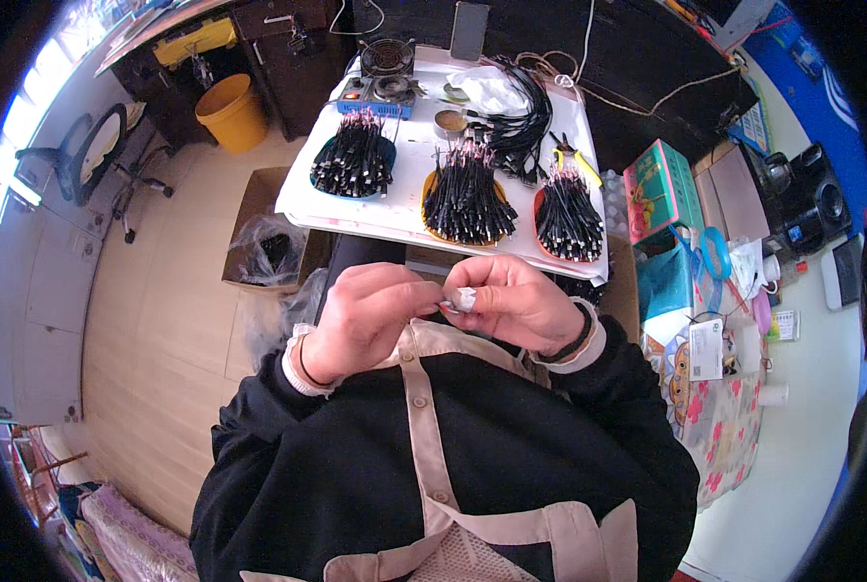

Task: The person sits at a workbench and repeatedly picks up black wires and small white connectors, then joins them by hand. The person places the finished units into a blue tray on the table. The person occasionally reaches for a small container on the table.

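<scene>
My left hand (366, 315) and my right hand (521, 303) meet in front of my chest, just short of the tray's near edge. Between the thumb and fingers of my right hand is a small crumpled white piece (465, 299), like tissue or paper. The fingertips of my left hand pinch together close beside it; whatever they hold is too small to name. Beyond my hands three bundles of short black cables with light connector ends lie on the white tray: a left bundle (351, 163), a middle bundle (467, 202) and a right bundle (569, 218).
At the tray's (293, 199) back are a small blue soldering device (380, 97), a round tin (450, 122), loose black cables (526, 126) and yellow-handled pliers (579, 163). A cardboard box (259, 209) with plastic stands on the left floor, near an orange bin (232, 113). Boxes crowd the right.
</scene>
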A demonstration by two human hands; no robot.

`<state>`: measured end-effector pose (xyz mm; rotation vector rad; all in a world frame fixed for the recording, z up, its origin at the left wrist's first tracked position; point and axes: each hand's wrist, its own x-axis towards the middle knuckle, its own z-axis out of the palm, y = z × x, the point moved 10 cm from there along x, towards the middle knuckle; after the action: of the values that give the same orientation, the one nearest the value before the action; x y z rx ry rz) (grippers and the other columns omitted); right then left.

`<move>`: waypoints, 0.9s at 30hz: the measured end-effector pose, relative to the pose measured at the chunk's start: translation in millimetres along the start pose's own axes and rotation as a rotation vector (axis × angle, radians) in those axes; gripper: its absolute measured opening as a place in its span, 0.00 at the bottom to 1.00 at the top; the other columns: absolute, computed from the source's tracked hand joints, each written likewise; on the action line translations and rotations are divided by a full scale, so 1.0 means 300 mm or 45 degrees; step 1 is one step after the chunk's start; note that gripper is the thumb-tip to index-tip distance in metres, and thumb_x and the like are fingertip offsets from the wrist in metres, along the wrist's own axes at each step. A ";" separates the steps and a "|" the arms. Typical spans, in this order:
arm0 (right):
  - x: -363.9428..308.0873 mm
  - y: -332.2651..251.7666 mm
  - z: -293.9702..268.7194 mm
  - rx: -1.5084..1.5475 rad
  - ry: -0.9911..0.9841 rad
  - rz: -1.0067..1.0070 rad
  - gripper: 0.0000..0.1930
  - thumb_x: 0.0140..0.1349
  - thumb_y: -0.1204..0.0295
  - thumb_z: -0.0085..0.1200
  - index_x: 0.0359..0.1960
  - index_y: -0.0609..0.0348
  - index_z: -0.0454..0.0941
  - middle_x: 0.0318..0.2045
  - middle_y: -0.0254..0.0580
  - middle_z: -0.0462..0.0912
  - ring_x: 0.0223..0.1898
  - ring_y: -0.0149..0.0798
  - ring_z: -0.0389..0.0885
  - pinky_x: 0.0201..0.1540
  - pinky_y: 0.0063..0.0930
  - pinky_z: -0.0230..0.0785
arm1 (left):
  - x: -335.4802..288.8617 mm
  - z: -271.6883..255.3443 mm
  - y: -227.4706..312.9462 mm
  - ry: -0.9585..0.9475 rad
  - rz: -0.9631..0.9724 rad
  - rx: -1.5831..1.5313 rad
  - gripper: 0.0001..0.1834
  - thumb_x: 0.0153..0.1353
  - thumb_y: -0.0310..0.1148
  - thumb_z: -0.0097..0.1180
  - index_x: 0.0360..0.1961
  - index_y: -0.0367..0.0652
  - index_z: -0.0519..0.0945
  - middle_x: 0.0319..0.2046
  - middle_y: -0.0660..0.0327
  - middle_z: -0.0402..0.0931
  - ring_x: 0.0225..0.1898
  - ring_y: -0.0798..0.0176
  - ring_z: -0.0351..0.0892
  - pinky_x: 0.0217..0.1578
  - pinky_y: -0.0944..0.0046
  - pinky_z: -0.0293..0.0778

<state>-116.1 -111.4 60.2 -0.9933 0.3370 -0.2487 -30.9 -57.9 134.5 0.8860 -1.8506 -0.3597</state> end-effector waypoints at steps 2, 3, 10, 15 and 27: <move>-0.017 -0.053 -0.009 -0.402 0.073 -0.163 0.10 0.63 0.69 0.56 0.40 0.63 0.76 0.35 0.37 0.78 0.36 0.28 0.75 0.38 0.21 0.68 | -0.003 0.002 -0.036 -0.006 -0.174 -0.117 0.06 0.51 0.15 0.56 0.32 0.33 0.78 0.25 0.55 0.78 0.23 0.61 0.78 0.26 0.66 0.73; -0.041 -0.124 -0.006 -0.729 0.172 -0.397 0.10 0.62 0.69 0.57 0.41 0.63 0.76 0.35 0.37 0.78 0.35 0.29 0.76 0.37 0.21 0.68 | -0.007 0.001 -0.050 0.004 -0.231 -0.204 0.06 0.53 0.16 0.55 0.33 0.33 0.79 0.25 0.56 0.78 0.24 0.63 0.78 0.26 0.68 0.73; -0.179 -0.275 0.204 -1.880 0.302 -1.366 0.14 0.46 0.79 0.61 0.37 0.61 0.77 0.32 0.41 0.77 0.32 0.45 0.76 0.35 0.33 0.67 | -0.024 0.033 -0.123 0.029 -0.462 -0.622 0.04 0.59 0.18 0.54 0.35 0.33 0.80 0.25 0.61 0.78 0.26 0.72 0.76 0.28 0.72 0.72; -0.069 -0.222 0.075 -1.287 0.315 -0.765 0.07 0.55 0.79 0.58 0.35 0.64 0.75 0.32 0.39 0.77 0.32 0.35 0.75 0.36 0.25 0.67 | 0.005 0.003 -0.077 0.026 -0.261 -0.181 0.05 0.57 0.17 0.55 0.35 0.33 0.79 0.23 0.58 0.77 0.24 0.67 0.77 0.26 0.70 0.72; -0.114 -0.274 0.156 -1.537 0.058 -1.227 0.12 0.50 0.76 0.61 0.38 0.58 0.78 0.35 0.40 0.78 0.37 0.42 0.78 0.38 0.33 0.71 | -0.077 0.120 -0.188 0.041 -0.773 -1.501 0.05 0.62 0.23 0.55 0.35 0.32 0.80 0.27 0.60 0.78 0.26 0.72 0.73 0.29 0.73 0.69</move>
<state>-133.8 -106.1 159.1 -2.3184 -0.0235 -1.0091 -34.2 -85.3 69.3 0.5432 -0.9673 -1.5832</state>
